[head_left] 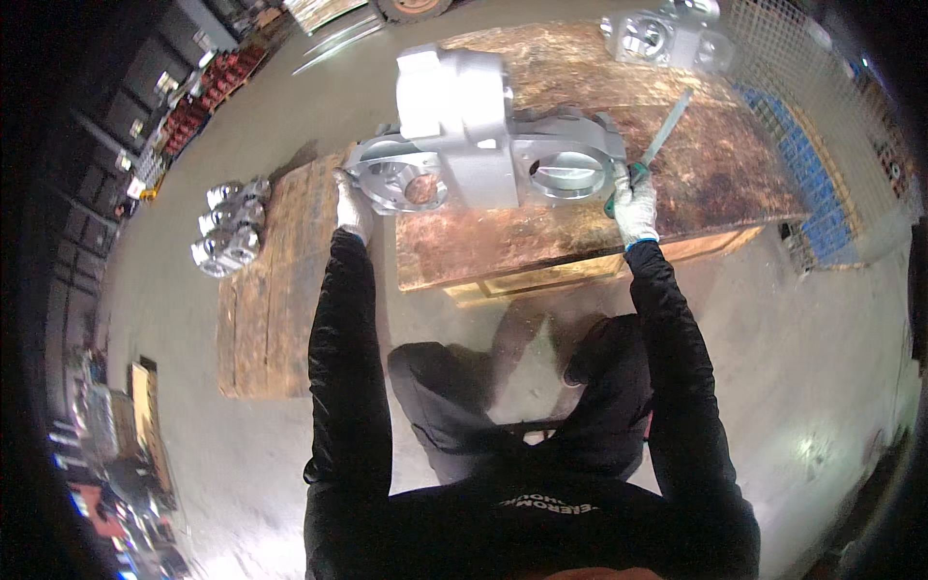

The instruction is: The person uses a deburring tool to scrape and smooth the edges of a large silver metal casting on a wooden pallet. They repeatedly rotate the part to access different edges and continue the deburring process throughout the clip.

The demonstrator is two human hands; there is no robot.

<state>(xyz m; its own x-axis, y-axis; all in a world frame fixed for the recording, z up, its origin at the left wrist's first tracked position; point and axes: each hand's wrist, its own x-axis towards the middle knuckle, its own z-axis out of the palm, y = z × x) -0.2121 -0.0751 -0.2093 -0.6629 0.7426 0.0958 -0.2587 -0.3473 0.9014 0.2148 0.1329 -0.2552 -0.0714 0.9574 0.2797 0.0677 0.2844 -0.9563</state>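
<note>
A large silver metal casting (474,164) stands on a worn wooden table. It has a tall block in the middle and a round opening on each side. My left hand (352,207), in a white glove, grips the casting's left end. At the right end my right hand (635,211), gloved too, is closed around the green handle of a flat file (667,130). The file's blade points away from me to the upper right. The right hand's fingers are close to the casting's rim; whether they touch it I cannot tell.
Another silver casting (667,41) sits at the table's (715,184) far right. Several smaller castings (230,227) lie by a lower wooden platform (275,300) at the left. A wire mesh cage (822,68) and a blue slatted pallet (822,217) stand at the right.
</note>
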